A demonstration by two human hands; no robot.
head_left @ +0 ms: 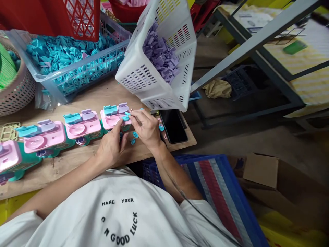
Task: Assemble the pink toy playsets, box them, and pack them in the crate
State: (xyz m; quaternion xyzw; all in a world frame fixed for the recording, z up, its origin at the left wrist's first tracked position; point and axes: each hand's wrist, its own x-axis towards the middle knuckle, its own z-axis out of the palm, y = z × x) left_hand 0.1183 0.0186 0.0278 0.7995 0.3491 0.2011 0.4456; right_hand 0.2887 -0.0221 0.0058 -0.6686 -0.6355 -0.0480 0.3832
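Several pink and teal toy units stand in a slanting row on the wooden table. At the row's right end, my right hand (pixel 146 127) pinches a small blue piece (pixel 128 113) over the pink top of the last unit (pixel 112 120). My left hand (pixel 112 144) rests against the front of that same unit, thumb raised toward the piece and fingers curled; whether it grips the unit is hidden. Another blue piece (pixel 125 118) lies on the pink top between my hands. Loose blue pieces (pixel 135 134) are scattered on the table below my right hand.
A tilted white basket (pixel 136 77) of purple parts stands behind my hands. A blue crate (pixel 51 82) of blue parts is at the back left, under a red basket (pixel 51 17). A black phone (pixel 174 126) lies near the table's right edge (pixel 191 140).
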